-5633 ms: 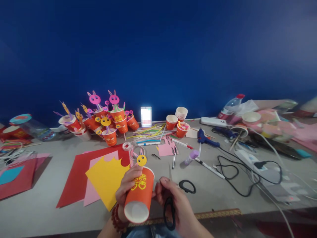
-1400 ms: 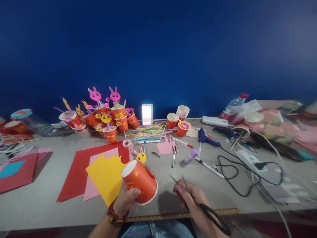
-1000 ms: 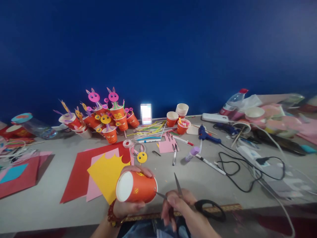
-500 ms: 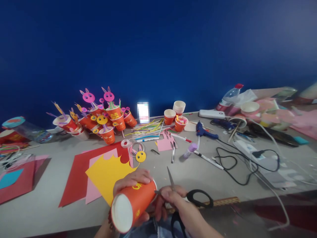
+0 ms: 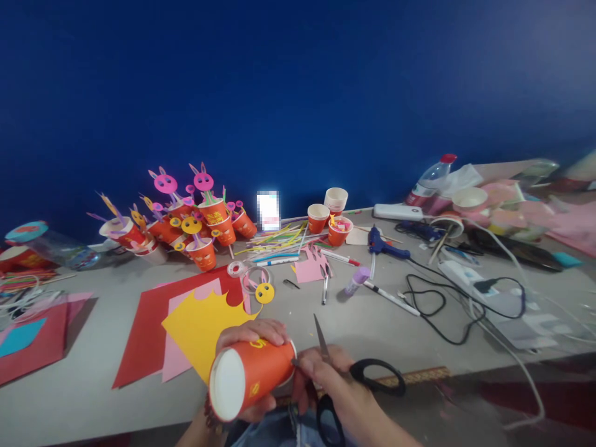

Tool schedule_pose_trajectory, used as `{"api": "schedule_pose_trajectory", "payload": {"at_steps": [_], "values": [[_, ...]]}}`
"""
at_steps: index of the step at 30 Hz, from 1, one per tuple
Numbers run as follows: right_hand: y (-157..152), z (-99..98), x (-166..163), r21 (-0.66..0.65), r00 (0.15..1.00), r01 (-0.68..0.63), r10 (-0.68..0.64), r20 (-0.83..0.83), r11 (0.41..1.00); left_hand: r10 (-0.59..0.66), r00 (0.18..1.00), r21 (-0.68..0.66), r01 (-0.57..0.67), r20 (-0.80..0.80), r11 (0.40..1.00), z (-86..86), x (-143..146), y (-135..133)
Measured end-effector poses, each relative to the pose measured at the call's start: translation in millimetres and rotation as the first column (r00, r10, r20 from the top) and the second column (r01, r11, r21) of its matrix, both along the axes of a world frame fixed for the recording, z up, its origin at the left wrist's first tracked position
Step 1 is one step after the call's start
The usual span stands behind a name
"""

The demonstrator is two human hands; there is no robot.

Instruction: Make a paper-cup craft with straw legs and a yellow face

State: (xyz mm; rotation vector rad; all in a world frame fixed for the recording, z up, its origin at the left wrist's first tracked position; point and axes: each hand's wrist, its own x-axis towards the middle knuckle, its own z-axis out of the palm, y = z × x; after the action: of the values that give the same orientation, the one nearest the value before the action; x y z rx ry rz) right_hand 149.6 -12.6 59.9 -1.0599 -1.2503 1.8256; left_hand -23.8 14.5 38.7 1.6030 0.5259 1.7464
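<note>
My left hand (image 5: pixel 249 335) is wrapped round an orange paper cup (image 5: pixel 251 377) lying on its side, white bottom toward me, just above the table's near edge. My right hand (image 5: pixel 333 382) grips black-handled scissors (image 5: pixel 347 385) by the blades, which are spread. One blade points up. The other tip touches the cup's rim at the right. A yellow paper sheet (image 5: pixel 200 326) with a cut edge lies left of the cup, on pink and red sheets (image 5: pixel 139 323).
Decorated orange cups with paper rabbit heads (image 5: pixel 186 217) crowd the back left. Straws, pens, a purple glue stick (image 5: pixel 354 282), a blue glue gun (image 5: pixel 384 245), black cables (image 5: pixel 442 310) and a power strip lie at the middle and right. A yellow paper face (image 5: pixel 264 293) lies near tape rolls.
The cup has been turned from mouth-up to lying sideways with its bottom toward me. My right hand shifted its hold from the scissor handles to the blades and brought a tip to the cup's rim.
</note>
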Motion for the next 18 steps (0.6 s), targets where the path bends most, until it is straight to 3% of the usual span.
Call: {"api": "schedule_pose_trajectory", "payload": {"at_steps": [2, 10, 18], "values": [[0.5, -0.4, 0.9, 0.019, 1.0, -0.025, 0.025, 0.01, 1.0, -0.043, 0.999, -0.01, 0.043, 0.013, 0.999, -4.1, -2.6, 0.1], [2.7, 6.4, 0.7, -0.065, 0.999, -0.044, 0.045, 0.01, 0.997, -0.206, 0.969, -0.305, 0.239, 0.136, 0.922, -18.9, -7.4, -10.0], [5.4, -1.7, 7.0, 0.038, 0.988, -0.147, 0.145, 0.06, 0.988, -0.318, 0.945, -0.442, 0.321, 0.083, 0.838, -27.3, -18.8, -9.8]]}}
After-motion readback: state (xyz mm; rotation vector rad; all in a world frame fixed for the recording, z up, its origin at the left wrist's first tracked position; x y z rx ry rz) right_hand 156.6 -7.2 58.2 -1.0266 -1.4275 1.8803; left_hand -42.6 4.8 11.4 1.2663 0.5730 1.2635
